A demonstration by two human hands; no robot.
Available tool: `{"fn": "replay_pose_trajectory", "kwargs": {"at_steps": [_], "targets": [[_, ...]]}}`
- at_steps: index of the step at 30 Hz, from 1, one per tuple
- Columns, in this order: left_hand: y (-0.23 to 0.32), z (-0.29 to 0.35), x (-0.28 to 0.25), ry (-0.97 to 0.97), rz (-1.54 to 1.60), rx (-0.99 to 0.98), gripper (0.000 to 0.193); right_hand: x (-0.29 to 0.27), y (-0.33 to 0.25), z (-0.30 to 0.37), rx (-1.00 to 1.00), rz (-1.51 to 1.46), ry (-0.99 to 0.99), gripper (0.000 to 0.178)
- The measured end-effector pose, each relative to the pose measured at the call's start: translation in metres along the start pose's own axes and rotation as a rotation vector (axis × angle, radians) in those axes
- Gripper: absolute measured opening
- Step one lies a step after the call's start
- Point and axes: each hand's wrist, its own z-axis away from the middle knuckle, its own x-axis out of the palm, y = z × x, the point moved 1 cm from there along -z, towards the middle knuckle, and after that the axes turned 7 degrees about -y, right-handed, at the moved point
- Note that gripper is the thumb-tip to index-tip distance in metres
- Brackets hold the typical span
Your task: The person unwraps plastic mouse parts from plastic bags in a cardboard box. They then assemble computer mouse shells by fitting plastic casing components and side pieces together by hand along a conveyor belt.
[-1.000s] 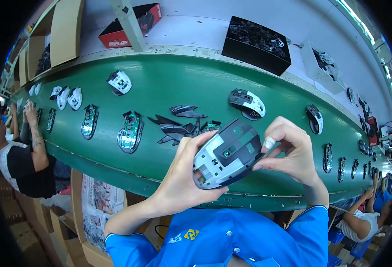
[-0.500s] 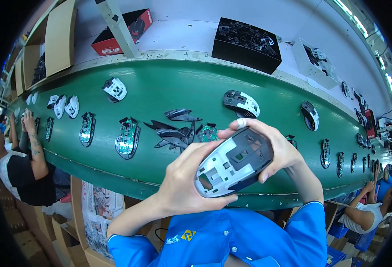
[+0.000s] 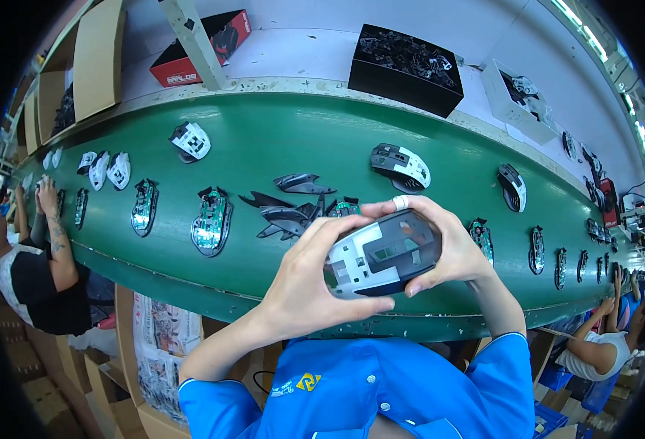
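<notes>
Between both hands I hold a computer mouse shell (image 3: pixel 381 252), white at one end and dark grey at the other, with cut-out slots on top. My left hand (image 3: pixel 308 271) grips its white end, thumb along the near side. My right hand (image 3: pixel 450 241), with a white band on one finger, wraps the dark end. Behind the shell, a green circuit board (image 3: pixel 346 207) is partly hidden. Left of it lies a pile of black curved plastic side pieces (image 3: pixel 286 216). A mouse base with a circuit board (image 3: pixel 211 222) rests further left, and another base (image 3: pixel 481 240) sits right of my right hand.
Black-and-white mouse shells (image 3: pixel 401 168) lie on the green work surface (image 3: pixel 278 139). A black box of small parts (image 3: pixel 406 73), a red box (image 3: pixel 198 55) and a white box (image 3: pixel 516 102) stand on the back shelf. Other people (image 3: pixel 34 278) sit along both sides.
The mouse shell has tilted, its white end turning more edge-on, and both hands have shifted slightly with it. More of the base to the right of my right hand shows now.
</notes>
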Motion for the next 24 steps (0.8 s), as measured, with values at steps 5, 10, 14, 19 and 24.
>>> {"fn": "replay_pose_trajectory", "kwargs": {"at_steps": [5,10,14,19,24], "targets": [[-0.012,-0.005,0.003,0.074,0.099,0.078,0.069,0.001,-0.004,-0.001,-0.044,0.075,0.006,0.088],[-0.015,-0.009,-0.003,0.085,0.166,0.028,0.067,0.003,-0.007,-0.008,0.05,-0.034,0.039,0.091],[-0.023,-0.012,-0.019,0.101,0.728,-0.326,0.07,-0.044,-0.019,-0.018,0.166,0.232,-0.151,0.087],[-0.042,0.011,-0.044,0.196,0.964,-0.208,0.074,-0.193,-0.027,-0.048,0.165,1.239,0.537,0.025],[-0.047,0.007,-0.045,0.169,1.031,-0.229,0.069,-0.295,0.02,-0.079,0.357,1.265,0.5,0.021]]}}
